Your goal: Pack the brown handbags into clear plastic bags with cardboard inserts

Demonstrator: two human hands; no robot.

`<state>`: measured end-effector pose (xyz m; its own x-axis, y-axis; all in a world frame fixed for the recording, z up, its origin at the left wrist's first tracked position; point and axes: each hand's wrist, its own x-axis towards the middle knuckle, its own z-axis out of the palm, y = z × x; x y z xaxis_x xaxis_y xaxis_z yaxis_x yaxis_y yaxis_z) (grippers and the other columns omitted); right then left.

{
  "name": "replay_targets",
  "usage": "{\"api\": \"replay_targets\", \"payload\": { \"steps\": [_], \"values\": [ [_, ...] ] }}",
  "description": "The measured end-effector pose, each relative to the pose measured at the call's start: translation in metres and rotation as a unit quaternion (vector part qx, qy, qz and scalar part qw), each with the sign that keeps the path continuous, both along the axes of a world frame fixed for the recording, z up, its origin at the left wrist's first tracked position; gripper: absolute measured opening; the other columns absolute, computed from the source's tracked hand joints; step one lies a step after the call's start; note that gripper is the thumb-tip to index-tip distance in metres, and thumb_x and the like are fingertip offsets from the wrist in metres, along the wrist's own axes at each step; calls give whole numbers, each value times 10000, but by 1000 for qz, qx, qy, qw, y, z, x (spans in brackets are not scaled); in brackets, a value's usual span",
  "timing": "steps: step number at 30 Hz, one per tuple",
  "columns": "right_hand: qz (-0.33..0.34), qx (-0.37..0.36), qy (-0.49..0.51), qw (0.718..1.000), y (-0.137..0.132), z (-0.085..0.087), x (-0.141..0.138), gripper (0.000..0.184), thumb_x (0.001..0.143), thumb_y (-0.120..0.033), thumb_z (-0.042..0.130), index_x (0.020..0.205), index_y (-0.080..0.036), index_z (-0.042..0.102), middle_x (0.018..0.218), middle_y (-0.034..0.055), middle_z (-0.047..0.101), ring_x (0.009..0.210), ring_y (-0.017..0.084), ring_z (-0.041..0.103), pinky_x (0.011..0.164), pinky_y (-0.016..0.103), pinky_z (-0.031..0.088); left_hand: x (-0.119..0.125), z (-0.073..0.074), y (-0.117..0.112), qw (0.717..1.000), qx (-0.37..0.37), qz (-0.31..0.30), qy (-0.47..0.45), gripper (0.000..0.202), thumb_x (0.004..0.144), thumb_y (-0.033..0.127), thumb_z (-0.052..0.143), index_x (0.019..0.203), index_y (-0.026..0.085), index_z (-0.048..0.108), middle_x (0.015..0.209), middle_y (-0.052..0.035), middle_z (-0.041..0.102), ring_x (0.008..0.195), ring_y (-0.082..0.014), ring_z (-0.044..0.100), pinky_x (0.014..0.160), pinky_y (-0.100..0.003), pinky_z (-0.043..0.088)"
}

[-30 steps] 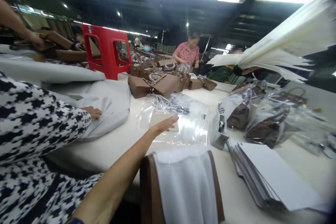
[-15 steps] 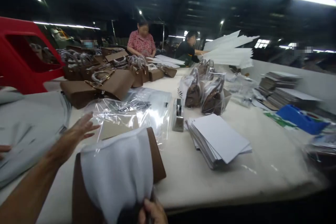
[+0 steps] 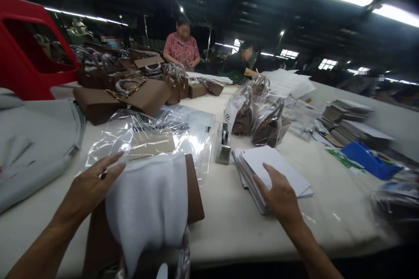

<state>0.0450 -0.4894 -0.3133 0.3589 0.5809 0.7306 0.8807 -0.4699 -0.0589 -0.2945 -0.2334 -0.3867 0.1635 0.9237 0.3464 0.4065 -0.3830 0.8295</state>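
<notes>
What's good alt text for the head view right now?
A person's right hand, fingers spread, is at a stack of white sheets; their left hand is beside a brown bag draped with white cloth. Beyond lie clear plastic and more brown handbags, with a co-worker in pink behind.

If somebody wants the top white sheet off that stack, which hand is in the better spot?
Probably the right hand: its spread fingers are already at the stack of white sheets. The left hand is farther away, beside the brown handbag.
</notes>
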Motion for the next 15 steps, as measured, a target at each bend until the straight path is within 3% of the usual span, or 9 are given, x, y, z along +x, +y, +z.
{"api": "replay_targets", "payload": {
  "steps": [2, 4, 7, 12, 15],
  "values": [
    [-106, -80, -33, 991, 29, 16, 21, 650, 826, -496, 466, 1275, -32, 389, 1268, 207, 443, 1188, 291, 388, 980, 399, 326, -3, -6, -4, 999, -7, 41, -13, 418, 791, 502, 450, 1187, 369, 477, 1277, 78, 487, 1165, -211, 460, 1001, -361, 336],
    [-167, -145, -26, 975, 53, 22, 33, 592, 828, -496, 457, 1211, -44, 462, 1204, 216, 495, 1134, 303, 441, 904, 398, 379, -8, -14, -9, 997, -18, 64, -33, 428, 771, 524, 443, 1169, 373, 488, 1269, 78, 493, 1160, -236, 464, 993, -393, 352],
    [-184, -190, -10, 964, 67, 22, 38, 452, 851, -498, 394, 985, -129, 618, 954, 162, 627, 910, 291, 571, 732, 373, 432, -16, -29, -14, 993, -41, 79, -79, 403, 760, 549, 431, 1122, 391, 512, 1224, 83, 528, 1137, -237, 484, 1005, -417, 343],
    [-187, -224, -19, 956, 65, 25, 36, 408, 871, -499, 361, 901, -234, 671, 828, 59, 672, 765, 199, 614, 619, 251, 403, -23, -58, -16, 982, -72, 70, -161, 360, 770, 516, 453, 1099, 392, 530, 1149, 83, 571, 1086, -218, 522, 989, -391, 370],
    [-215, -213, -68, 951, 62, 40, 30, 377, 889, -397, 374, 754, -206, 670, 711, 54, 658, 676, 177, 608, 567, 239, 372, -25, -69, -18, 974, -87, 66, -199, 342, 765, 484, 489, 1086, 379, 544, 1149, 89, 572, 1090, -209, 522, 1003, -366, 358]
  ]
}}
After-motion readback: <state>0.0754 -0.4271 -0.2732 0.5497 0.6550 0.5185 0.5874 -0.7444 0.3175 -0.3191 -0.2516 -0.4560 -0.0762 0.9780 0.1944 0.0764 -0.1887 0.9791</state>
